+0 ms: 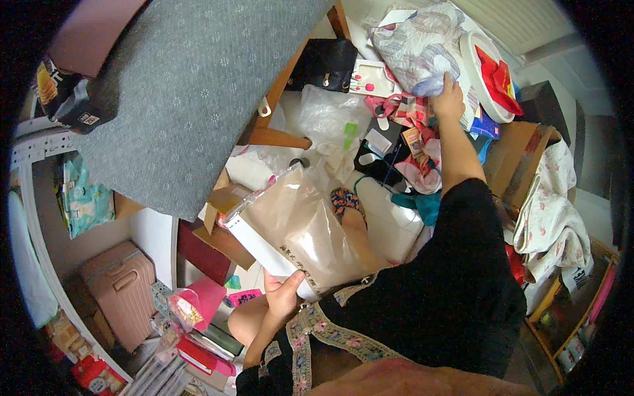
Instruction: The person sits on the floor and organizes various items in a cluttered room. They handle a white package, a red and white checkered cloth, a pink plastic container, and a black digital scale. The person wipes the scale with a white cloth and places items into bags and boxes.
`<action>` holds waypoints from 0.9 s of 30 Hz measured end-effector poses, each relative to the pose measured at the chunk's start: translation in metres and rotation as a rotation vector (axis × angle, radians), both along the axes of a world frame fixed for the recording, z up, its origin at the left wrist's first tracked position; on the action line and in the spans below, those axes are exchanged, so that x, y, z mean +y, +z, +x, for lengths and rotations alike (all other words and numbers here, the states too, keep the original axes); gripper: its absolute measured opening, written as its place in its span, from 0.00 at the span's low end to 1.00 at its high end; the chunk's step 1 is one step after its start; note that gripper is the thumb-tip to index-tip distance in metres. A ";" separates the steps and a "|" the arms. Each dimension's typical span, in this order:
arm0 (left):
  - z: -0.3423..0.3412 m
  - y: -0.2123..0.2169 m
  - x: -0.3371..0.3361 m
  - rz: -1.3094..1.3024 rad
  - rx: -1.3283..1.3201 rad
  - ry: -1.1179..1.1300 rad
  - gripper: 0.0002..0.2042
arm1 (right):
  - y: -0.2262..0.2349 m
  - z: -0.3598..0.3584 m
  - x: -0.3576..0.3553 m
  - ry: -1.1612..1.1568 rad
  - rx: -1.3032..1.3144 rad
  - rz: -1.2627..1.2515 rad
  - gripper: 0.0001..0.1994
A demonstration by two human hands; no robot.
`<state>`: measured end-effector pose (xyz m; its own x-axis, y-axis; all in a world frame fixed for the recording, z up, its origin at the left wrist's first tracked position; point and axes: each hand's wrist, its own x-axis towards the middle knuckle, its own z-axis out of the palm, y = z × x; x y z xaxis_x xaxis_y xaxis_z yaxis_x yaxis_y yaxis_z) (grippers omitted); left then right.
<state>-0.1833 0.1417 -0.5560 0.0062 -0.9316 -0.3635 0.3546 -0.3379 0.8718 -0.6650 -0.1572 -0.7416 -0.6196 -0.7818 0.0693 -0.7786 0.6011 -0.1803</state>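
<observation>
My left hand (282, 294) grips the lower edge of a flat beige package in clear plastic (294, 228), thumb on top. The package lies tilted in front of my body, with a white strip along its left side and dark writing near its lower end. My right arm stretches to the far right, where my right hand (450, 99) is closed on the near end of a crumpled patchwork cloth (422, 46). Some of its fingers are hidden. Just below that hand lies a red checked cloth (413, 109).
A grey patterned cover (191, 92) spreads over furniture at the left. White tray with red packets (467, 56), black bag (323, 65) and cardboard box (525, 155) stand around the pile. Lower left are a pink suitcase (119, 294) and pink bucket (201, 297). My foot (348, 204) is beside the package.
</observation>
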 end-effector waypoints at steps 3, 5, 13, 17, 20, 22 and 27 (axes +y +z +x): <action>-0.007 0.011 -0.006 0.020 -0.008 0.022 0.28 | -0.013 -0.063 -0.037 -0.192 -0.235 -0.106 0.27; -0.008 0.014 -0.007 0.039 -0.012 0.024 0.28 | -0.006 -0.105 -0.064 -0.211 -0.210 -0.334 0.22; -0.012 0.018 -0.010 0.067 0.036 0.013 0.29 | 0.180 -0.197 -0.071 -0.672 -0.997 -1.663 0.22; -0.011 0.012 -0.009 0.025 0.118 0.003 0.30 | 0.267 -0.206 -0.028 -0.625 -0.738 -1.652 0.26; -0.010 0.011 -0.012 0.027 0.150 -0.004 0.30 | 0.245 -0.253 -0.010 -0.241 -0.598 -1.678 0.33; -0.011 0.012 -0.014 0.025 0.150 -0.008 0.30 | 0.199 -0.268 0.001 -0.184 -0.550 -1.570 0.31; -0.003 0.009 -0.012 0.035 0.091 -0.062 0.28 | 0.035 -0.178 0.017 -0.029 -0.358 -0.905 0.39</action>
<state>-0.1860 0.1293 -0.5472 -0.0857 -0.9157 -0.3926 0.4090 -0.3916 0.8242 -0.8431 -0.1403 -0.7062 -0.7389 -0.5101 0.4403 -0.5751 0.1368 -0.8066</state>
